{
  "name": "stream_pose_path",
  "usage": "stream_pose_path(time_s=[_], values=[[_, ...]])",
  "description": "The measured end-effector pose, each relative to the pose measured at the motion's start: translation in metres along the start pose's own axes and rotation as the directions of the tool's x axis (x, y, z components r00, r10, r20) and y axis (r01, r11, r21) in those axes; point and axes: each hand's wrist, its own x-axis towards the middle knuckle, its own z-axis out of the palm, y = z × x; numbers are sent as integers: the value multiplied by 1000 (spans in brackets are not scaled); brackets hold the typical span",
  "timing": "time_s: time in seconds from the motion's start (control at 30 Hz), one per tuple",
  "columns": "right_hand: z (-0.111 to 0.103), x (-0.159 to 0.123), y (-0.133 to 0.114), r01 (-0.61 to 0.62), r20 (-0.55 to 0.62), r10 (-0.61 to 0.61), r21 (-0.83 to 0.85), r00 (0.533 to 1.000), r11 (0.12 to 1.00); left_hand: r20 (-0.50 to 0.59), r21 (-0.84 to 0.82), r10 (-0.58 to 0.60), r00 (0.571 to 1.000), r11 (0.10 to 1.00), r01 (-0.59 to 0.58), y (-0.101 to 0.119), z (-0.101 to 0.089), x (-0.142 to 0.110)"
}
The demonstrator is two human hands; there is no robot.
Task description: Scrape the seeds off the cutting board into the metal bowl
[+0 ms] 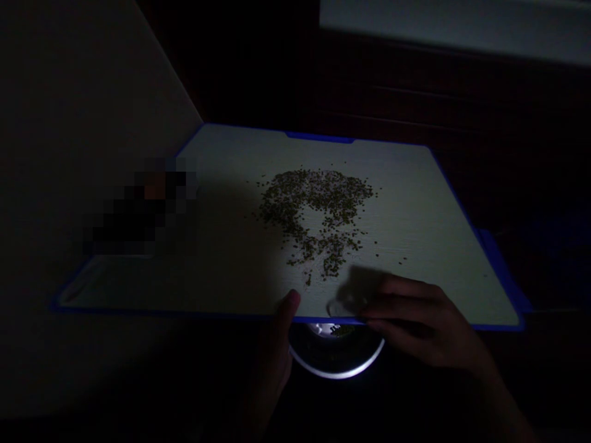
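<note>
A pale board with a blue edge, like a small tabletop, spans the middle of the view. Many small dark grains or seeds lie scattered on it in a loose patch. My left hand grips the near edge, thumb on top; its other fingers are mostly hidden beneath, beside a bowl. That bowl has a bright rim, sits below the near edge and holds some grains. At the same edge, my right hand has its fingers closed together near the surface. Whatever they hold, if anything, is hidden. A faint curved, clear-looking shape lies beside them.
The scene is very dark. A blurred-out patch covers something at the board's left edge. A pale wall or panel rises at left, and a light ledge runs along the top right. Blue support parts show at right.
</note>
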Motion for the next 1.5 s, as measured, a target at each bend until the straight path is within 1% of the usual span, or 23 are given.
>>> stream_pose_path(time_s=[0.07,0.13,0.23,0.3,0.37,0.43,0.5,0.63,0.7,0.77,0.87,0.97,1.1,1.17,1.27,1.37,1.43,1.5], values=[[0,0,0,11,-2,-11,3,1000,1000,26,-4,2,1000,1000,-2,2,1,-1],[1,0,0,5,-41,-5,-3,999,1000,31,-9,2,1000,1000,-1,3,2,-1],[2,1,0,-59,-170,49,-55,984,997,3,-10,2,1000,1000,-2,2,3,-1],[3,2,1,-116,-234,90,-99,968,988,16,-17,-13,1000,1000,13,1,2,0],[3,4,1,-129,-225,97,-133,969,983,48,-20,-31,998,999,32,2,2,0],[4,4,2,-102,-191,71,-159,979,982,73,-3,-53,996,999,53,3,2,0],[5,5,3,-95,-185,60,-185,981,978,87,22,-76,993,997,74,4,2,0],[5,5,7,-189,-260,127,-228,957,955,77,20,-68,995,998,66,5,2,0],[5,5,8,-213,-291,138,-243,947,946,71,19,-62,996,998,61,4,0,1],[4,6,8,-208,-299,130,-247,946,946,89,34,-74,993,997,71,2,-3,2],[3,7,7,-167,-266,96,-257,959,952,129,53,-94,987,995,87,-1,-6,4],[3,7,6,-137,-221,75,-281,972,950,107,29,-87,990,996,84,-3,-6,6],[3,7,6,-126,-204,72,-267,976,955,76,5,-96,992,995,95,-5,-4,7],[3,6,5,-136,-203,85,-256,975,957,66,5,-83,994,997,83,-4,-3,6],[3,5,3,-143,-199,100,-211,975,967,84,23,-69,994,997,67,-2,-3,5],[3,5,2,-164,-224,124,-170,967,972,99,44,-61,993,997,57,1,-2,2],[3,6,2,-184,-247,140,-166,959,969,75,54,-54,996,997,50,2,-2,1],[3,6,2,-176,-255,131,-160,958,971,57,46,-53,997,998,50,1,-2,1]])
